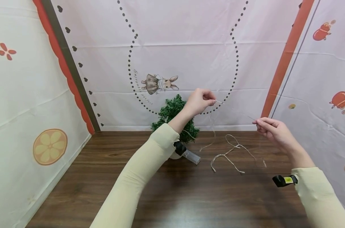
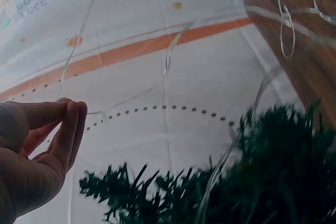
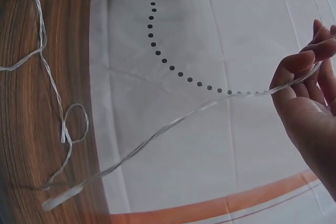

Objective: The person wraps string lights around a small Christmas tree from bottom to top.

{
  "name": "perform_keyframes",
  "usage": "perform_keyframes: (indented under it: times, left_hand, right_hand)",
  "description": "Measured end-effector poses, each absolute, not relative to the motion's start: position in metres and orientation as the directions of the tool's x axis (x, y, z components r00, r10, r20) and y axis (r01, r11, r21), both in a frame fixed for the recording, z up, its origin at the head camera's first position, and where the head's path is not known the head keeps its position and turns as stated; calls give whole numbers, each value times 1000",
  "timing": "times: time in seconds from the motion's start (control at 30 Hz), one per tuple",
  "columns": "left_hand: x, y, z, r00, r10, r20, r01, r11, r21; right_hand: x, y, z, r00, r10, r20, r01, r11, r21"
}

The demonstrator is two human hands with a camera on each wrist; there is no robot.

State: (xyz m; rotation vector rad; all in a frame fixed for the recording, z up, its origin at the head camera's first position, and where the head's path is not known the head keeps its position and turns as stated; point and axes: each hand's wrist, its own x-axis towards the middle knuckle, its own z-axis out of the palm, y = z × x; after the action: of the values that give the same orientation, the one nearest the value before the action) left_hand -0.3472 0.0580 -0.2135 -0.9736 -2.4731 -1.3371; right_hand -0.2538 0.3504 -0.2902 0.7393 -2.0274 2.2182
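Observation:
A thin, clear-wired light string (image 3: 157,134) runs between the two hands, raised above the table. My left hand (image 1: 199,102) pinches it between thumb and fingertips, in front of a small green artificial tree (image 1: 172,109). Farther right and lower, my right hand (image 1: 274,131) grips another part with curled fingers, and a twisted tail with a pale tip hangs from it in the right wrist view. More wire (image 1: 224,155) lies in loops on the table. Strands also cross the tree, whose lower part is partly hidden by the left forearm.
A clear, box-like piece (image 1: 192,157) lies on the dark wooden table (image 1: 206,196) beside the tree's pale base (image 1: 175,155). Printed cloth (image 1: 183,57) stands behind the table and along both sides.

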Motion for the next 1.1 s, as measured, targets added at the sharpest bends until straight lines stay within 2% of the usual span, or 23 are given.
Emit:
perform_keyframes:
  times: [0.23,0.57,0.73,1.1]
  left_hand:
    - [-354,46,-198,-803,398,443,589,418,692]
    - [-375,18,-183,-803,323,500,594,487,640]
    - [-383,5,-179,-808,299,508,587,484,649]
    - [-405,-23,-182,-839,224,497,536,502,679]
  right_hand:
    - [-252,359,-289,-893,-249,374,-345,-154,-926]
    - [-257,368,-288,-899,-229,374,-340,-173,-924]
    - [-261,370,-286,-906,-212,365,-334,-170,-927]
    - [-275,361,-278,-944,-175,279,-280,-18,-960]
